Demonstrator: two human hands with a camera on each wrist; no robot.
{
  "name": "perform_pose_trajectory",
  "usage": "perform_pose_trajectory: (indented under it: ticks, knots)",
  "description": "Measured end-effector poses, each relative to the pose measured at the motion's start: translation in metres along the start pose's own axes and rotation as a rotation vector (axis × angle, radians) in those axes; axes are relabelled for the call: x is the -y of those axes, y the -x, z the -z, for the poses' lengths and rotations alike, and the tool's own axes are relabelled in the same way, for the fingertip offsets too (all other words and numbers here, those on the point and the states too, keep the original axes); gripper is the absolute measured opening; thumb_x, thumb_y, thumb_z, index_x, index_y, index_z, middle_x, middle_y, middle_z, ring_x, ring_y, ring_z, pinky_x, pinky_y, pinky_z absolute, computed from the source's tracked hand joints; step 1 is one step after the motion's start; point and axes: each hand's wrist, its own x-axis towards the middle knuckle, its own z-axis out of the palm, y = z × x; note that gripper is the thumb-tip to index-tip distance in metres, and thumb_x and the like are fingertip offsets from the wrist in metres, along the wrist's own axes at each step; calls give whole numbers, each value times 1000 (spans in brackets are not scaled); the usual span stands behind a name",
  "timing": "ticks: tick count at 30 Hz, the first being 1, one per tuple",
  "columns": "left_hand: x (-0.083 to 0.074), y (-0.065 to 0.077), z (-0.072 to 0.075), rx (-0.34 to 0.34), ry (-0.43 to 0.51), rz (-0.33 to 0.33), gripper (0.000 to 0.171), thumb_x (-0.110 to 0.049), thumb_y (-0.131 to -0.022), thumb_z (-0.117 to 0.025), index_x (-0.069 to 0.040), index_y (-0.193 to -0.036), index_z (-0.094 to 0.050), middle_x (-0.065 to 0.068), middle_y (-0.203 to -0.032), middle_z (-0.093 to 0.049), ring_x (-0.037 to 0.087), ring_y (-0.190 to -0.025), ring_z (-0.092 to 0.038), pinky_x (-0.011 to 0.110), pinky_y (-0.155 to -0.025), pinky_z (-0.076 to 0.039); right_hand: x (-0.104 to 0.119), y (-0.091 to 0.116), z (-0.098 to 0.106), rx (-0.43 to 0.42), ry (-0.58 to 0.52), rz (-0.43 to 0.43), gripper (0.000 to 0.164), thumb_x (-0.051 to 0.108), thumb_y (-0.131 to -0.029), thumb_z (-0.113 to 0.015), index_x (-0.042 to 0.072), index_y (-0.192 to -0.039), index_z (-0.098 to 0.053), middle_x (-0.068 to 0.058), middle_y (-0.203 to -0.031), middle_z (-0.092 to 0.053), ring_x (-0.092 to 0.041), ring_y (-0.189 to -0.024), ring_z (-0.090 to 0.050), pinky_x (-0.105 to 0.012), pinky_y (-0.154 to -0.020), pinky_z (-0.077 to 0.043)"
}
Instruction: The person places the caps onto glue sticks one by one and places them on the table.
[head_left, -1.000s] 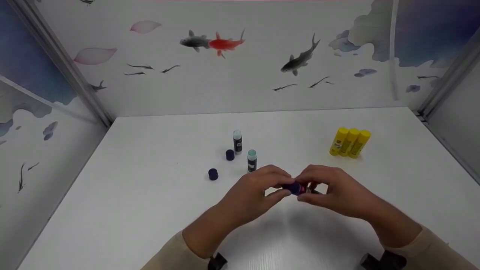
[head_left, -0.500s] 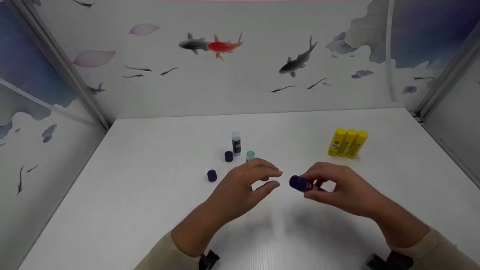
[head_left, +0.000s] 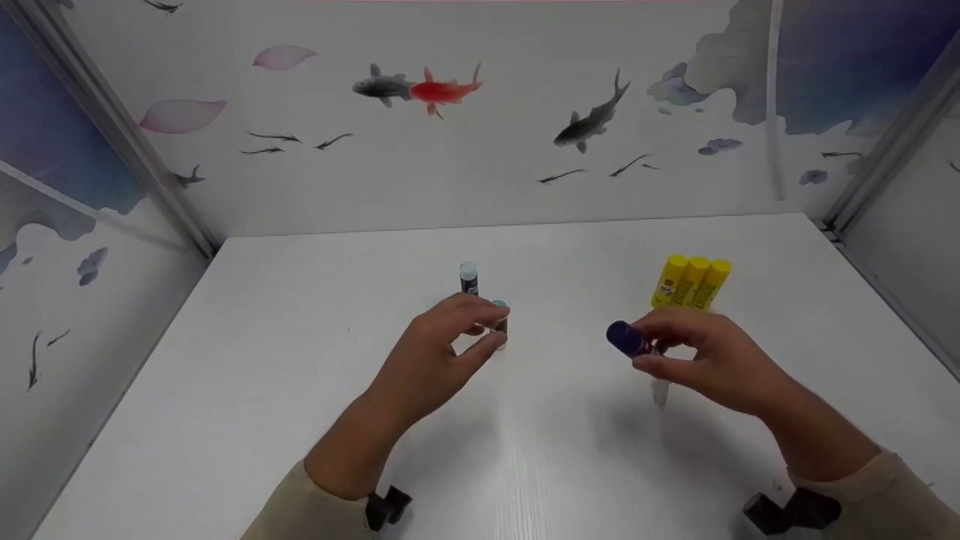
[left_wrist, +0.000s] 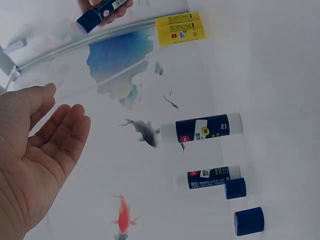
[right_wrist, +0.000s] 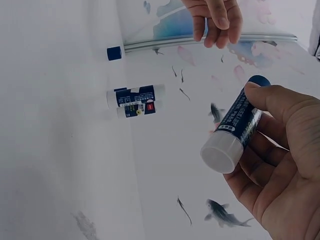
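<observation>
My right hand [head_left: 712,360] grips a dark blue glue stick [right_wrist: 235,122] with its purple-blue cap on, raised over the table and tilted. Its white base faces the right wrist camera. My left hand [head_left: 435,345] holds nothing; its thumb and fingers are apart and loosely bent. In the head view those fingers overlap the nearer of two uncapped glue sticks [left_wrist: 202,128], while the farther glue stick [head_left: 469,277] stands upright behind. Two loose blue caps, a nearer cap [left_wrist: 249,221] and another cap [left_wrist: 235,188], show in the left wrist view; the left hand hides both from the head camera.
Three yellow glue sticks [head_left: 690,281] stand side by side at the right rear, partly behind my right hand. The white table [head_left: 300,300] ends at a back wall [head_left: 510,191] painted with fish. Side panels rise at left and right.
My left hand has let go of the glue stick's cap end and moved left toward the uncapped glue sticks. My right hand has carried the capped glue stick right and slightly farther back.
</observation>
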Motion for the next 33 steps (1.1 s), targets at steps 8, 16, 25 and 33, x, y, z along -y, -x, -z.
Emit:
perform_pose_trajectory:
  ticks: [8, 16, 25, 33]
  knots:
    - [15, 2, 12, -33, -54, 101, 33, -18, -98, -74, -19, -131, -70, -2, -121, -71, 19, -107, -72, 28, -82, -62, -6, 2, 7, -51, -15, -70, 27, 16, -94, -78, 20, -121, -73, 4, -114, -73, -8, -98, -67, -16, -85, -57]
    - [32, 5, 20, -38, -102, 168, 33, -17, -98, -74, -20, -131, -70, -4, -121, -70, 15, -111, -70, 31, -94, -61, -15, 3, 15, -114, -83, -127, 29, 12, -96, -75, 11, -124, -70, 3, -115, -72, -4, -101, -69, -24, -76, -63]
    - [44, 7, 32, -29, -166, 325, 43, -22, -97, -75, -20, -139, -66, 0, -128, -68, 16, -119, -67, 38, -100, -60, -33, 1, 29, -212, -122, -175, 29, 12, -99, -72, 4, -126, -67, 11, -118, -69, -4, -100, -70, -15, -83, -59]
    - [63, 6, 37, 36, -240, 470, 55, -29, -97, -75, -23, -149, -58, 3, -143, -62, 26, -128, -65, 45, -104, -57, -44, 2, 45, -294, -190, -195, 33, 9, -99, -70, 1, -131, -65, 6, -118, -69, -7, -99, -70, -16, -84, -59]
